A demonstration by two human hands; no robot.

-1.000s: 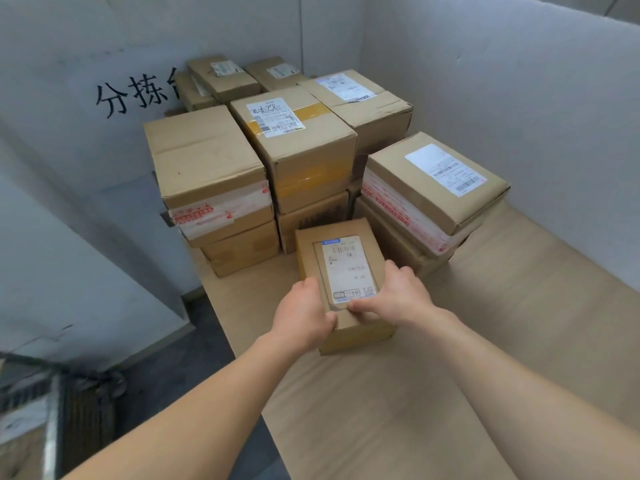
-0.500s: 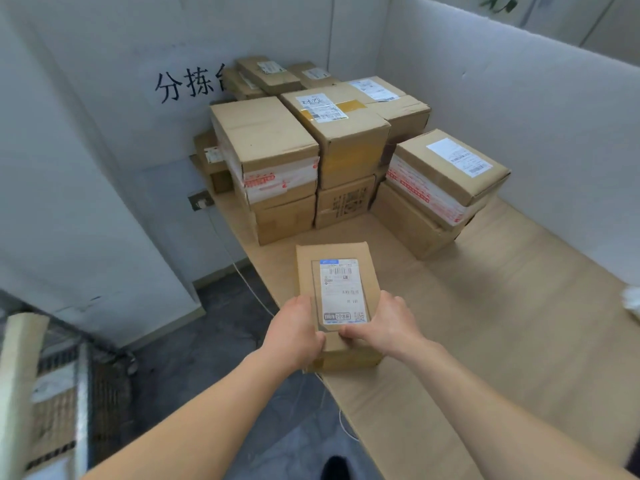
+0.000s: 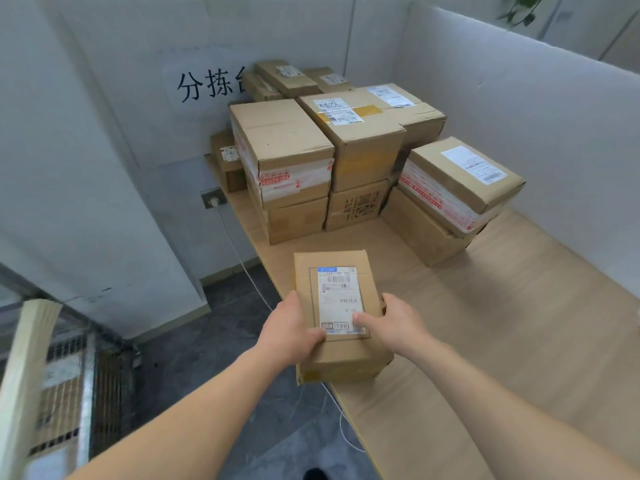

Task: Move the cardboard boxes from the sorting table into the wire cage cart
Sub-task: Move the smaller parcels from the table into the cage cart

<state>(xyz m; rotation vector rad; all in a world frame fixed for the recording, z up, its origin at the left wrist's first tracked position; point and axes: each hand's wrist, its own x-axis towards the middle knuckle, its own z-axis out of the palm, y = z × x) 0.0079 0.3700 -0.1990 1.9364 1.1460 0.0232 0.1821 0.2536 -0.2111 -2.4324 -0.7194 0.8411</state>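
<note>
A small cardboard box [image 3: 337, 289] with a white shipping label on top is held up over the left edge of the sorting table [image 3: 519, 323]. My left hand [image 3: 289, 332] grips its near left side, thumb on the lid. My right hand [image 3: 394, 322] grips its near right side, thumb pressed on the label. Several larger cardboard boxes [image 3: 349, 157] stand stacked at the far corner of the table. The wire cage cart [image 3: 69, 386] shows at the lower left, blurred, with a cardboard sheet [image 3: 26, 375] leaning at its edge.
White partition walls [image 3: 519, 133] close the table at the back and right. A wall socket [image 3: 213, 199] with a white cable [image 3: 249, 275] sits left of the table. Dark floor [image 3: 214, 348] lies between table and cart.
The small box came off the table and toward me and the left edge, held in both hands. The view swung left, bringing the cart further into sight.
</note>
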